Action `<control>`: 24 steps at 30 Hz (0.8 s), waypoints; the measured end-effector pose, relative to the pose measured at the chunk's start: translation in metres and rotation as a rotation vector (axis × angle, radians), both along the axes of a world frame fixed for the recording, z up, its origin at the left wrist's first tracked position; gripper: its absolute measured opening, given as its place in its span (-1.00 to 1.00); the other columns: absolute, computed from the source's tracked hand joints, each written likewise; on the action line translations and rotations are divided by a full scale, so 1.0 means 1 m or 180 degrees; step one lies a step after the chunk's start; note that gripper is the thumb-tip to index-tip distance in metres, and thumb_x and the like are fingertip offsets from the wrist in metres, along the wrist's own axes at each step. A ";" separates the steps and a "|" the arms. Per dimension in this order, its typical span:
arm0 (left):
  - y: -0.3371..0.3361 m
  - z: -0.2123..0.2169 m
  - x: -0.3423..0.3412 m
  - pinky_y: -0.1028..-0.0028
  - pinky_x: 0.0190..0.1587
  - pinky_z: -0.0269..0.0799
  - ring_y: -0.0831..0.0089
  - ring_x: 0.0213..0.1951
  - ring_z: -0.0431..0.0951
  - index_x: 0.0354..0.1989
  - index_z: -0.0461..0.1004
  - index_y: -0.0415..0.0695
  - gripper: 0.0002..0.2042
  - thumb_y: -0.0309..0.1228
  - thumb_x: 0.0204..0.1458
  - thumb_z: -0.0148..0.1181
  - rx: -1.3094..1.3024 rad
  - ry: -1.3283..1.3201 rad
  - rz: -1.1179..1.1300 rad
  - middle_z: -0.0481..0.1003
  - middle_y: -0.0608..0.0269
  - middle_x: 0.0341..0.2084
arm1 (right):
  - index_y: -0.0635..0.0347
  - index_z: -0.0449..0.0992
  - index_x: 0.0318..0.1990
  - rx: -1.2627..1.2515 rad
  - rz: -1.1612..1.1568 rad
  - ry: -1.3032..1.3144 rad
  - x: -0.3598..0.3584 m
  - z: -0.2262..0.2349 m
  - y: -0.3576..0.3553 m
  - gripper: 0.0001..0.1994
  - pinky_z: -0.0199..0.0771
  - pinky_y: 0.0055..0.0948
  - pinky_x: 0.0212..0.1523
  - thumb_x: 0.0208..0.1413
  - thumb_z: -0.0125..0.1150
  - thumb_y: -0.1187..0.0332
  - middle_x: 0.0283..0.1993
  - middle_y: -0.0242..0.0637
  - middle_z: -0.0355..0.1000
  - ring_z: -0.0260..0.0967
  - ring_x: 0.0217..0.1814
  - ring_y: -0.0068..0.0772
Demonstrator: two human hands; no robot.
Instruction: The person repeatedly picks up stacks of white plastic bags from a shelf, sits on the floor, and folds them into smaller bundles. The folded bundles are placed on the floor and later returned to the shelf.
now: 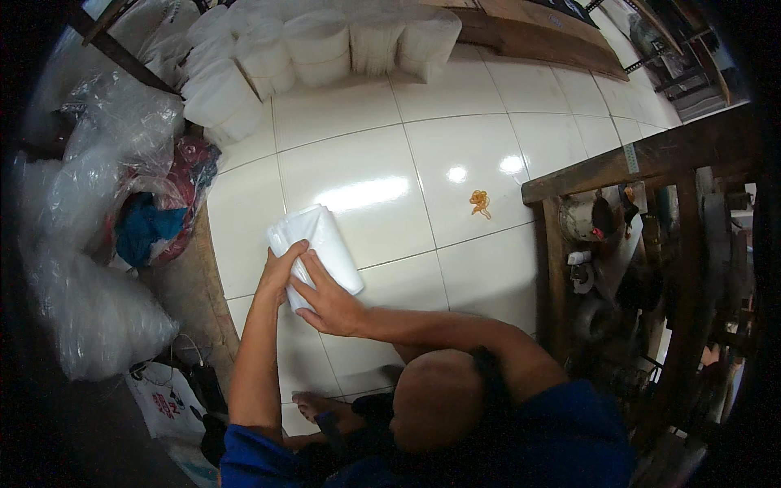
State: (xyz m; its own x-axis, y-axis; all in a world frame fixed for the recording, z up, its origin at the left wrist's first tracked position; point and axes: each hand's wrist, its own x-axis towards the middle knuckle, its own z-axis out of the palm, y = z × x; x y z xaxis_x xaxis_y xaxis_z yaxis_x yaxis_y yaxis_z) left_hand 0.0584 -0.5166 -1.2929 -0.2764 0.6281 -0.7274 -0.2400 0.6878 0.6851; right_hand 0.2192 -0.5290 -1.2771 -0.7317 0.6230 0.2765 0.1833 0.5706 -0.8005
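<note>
A white rolled bundle of thin plastic sheeting (327,236) is held low over the tiled floor, left of the middle. My left hand (281,270) grips its left side, with the thumb across the top. From the right, my right hand (335,307) closes around the lower part of the roll, fingers lying over its surface near my left thumb. The undersides of both hands are hidden. Farther right on the floor lies a small heap of tan rubber bands (480,203), apart from both hands.
Several white plastic bundles (317,50) stand along the far side. Clear plastic bags (89,268) pile up at the left, beside blue cloth (146,229). A wooden rack (639,167) with tools and a tub rises at the right. Flat brown boards (545,37) lie far right.
</note>
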 end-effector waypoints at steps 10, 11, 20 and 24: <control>-0.021 -0.029 0.014 0.12 0.04 0.44 0.06 0.05 0.43 0.30 0.05 -0.24 -0.27 -0.21 -0.01 0.21 0.0275 -0.0894 0.0361 0.31 -0.09 0.09 | 0.40 -0.08 0.36 -0.2484 -0.0642 -0.0172 0.043 -0.041 0.062 -0.14 0.21 -0.24 0.26 0.04 0.31 0.20 0.25 0.22 0.17 0.19 0.29 0.03; -0.025 -0.034 0.016 0.11 0.04 0.43 0.05 0.05 0.41 0.30 0.04 -0.24 -0.26 -0.21 -0.02 0.21 0.0307 -0.1061 0.0449 0.30 -0.10 0.10 | 0.40 -0.15 0.37 -0.2525 -0.0490 0.0141 0.042 -0.044 0.060 -0.07 0.19 -0.24 0.27 0.01 0.34 0.18 0.25 0.24 0.15 0.17 0.30 0.04; -0.043 -0.038 0.061 0.14 0.11 0.38 0.06 0.07 0.42 0.29 0.07 -0.25 -0.28 -0.02 0.07 0.07 0.0538 -0.0934 0.1102 0.34 -0.09 0.07 | 0.41 -0.30 0.39 -0.2021 -0.0445 -0.1000 0.047 -0.001 0.053 0.19 0.14 -0.09 0.27 -0.19 0.47 0.04 0.20 0.39 0.07 0.06 0.30 0.25; -0.048 -0.037 0.067 0.14 0.12 0.38 0.08 0.07 0.41 0.30 0.04 -0.24 -0.27 -0.07 0.05 0.13 0.0555 -0.0952 0.1057 0.33 -0.07 0.09 | 0.40 -0.32 0.40 -0.2131 -0.0496 -0.0995 0.048 -0.003 0.054 0.20 0.14 -0.06 0.27 -0.19 0.46 0.02 0.19 0.39 0.08 0.05 0.29 0.29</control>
State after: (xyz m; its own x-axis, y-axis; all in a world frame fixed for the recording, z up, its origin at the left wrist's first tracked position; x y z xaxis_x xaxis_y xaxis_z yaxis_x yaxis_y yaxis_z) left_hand 0.1252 -0.5645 -1.3296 -0.2774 0.6610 -0.6972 -0.6314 0.4216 0.6508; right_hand 0.2675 -0.4752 -1.2799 -0.6037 0.6876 -0.4036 0.4977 -0.0705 -0.8645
